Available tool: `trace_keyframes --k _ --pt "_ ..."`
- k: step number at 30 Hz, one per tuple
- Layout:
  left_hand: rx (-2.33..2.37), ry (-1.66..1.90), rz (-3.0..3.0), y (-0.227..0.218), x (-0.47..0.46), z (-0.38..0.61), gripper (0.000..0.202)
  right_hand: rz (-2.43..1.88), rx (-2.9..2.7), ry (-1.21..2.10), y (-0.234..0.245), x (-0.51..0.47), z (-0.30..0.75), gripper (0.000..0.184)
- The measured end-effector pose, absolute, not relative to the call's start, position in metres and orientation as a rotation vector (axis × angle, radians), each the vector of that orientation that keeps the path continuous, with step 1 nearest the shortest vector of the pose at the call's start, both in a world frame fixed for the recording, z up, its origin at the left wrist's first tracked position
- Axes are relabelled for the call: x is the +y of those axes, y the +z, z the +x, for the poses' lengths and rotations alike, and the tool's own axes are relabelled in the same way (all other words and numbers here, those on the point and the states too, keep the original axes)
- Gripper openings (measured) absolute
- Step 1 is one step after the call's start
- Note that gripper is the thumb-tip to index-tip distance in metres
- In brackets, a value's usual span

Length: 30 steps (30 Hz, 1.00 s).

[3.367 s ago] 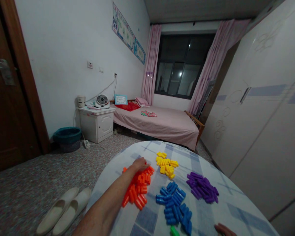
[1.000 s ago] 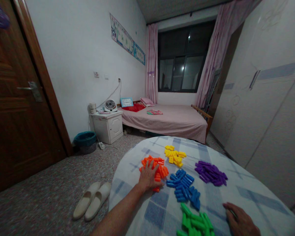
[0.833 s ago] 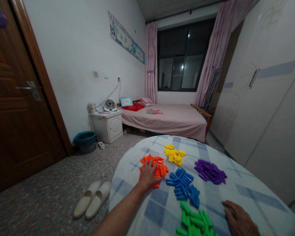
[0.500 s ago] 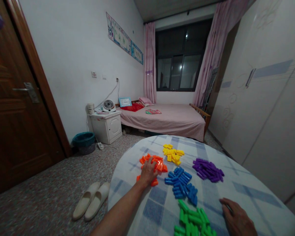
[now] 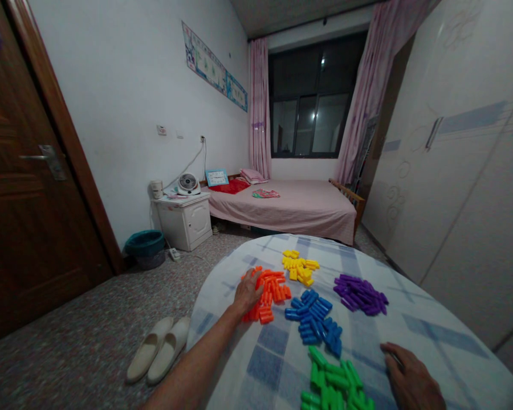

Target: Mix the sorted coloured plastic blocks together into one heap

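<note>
1. Your left hand (image 5: 247,289) is on the left side of the orange plastic blocks (image 5: 277,289). Its fingers are bent over them. I cannot tell if they pinch a block or just touch the pile.
2. The orange plastic blocks lie in a loose heap toward the left edge of the table (image 5: 222,289). Some are hidden under your hand.
3. Your right hand (image 5: 412,376) rests low on the table, toward the near right edge. Its thumb and pointing finger are close together. I cannot tell if there is something between them.
4. The green blocks (image 5: 336,380) are toward the near edge, left of your right hand and apart from it. The bottom of the view cuts them off.
5. The blue blocks (image 5: 313,316) sit in the middle, between the orange and purple blocks (image 5: 361,294). The purple ones are toward the right edge.
6. The yellow blocks (image 5: 300,266) are closest to the far edge.
7. A checked tablecloth (image 5: 267,365) covers the table. Past its far edge is a pink bed (image 5: 299,205). Two pale shoes (image 5: 158,348) stand on the floor, past the left edge.
</note>
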State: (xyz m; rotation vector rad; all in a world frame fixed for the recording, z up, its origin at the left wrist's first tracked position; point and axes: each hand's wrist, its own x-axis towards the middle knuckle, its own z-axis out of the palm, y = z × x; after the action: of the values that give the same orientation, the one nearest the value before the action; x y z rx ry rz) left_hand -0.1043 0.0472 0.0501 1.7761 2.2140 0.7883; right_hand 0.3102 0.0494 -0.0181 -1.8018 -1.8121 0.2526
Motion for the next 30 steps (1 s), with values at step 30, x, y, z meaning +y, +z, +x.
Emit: trace_keyframes --k 30 --pt "2.14 1.059 1.683 0.041 0.041 -0.101 0.035 -1.807 -1.804 0.267 -0.018 0.049 0.309 0.05"
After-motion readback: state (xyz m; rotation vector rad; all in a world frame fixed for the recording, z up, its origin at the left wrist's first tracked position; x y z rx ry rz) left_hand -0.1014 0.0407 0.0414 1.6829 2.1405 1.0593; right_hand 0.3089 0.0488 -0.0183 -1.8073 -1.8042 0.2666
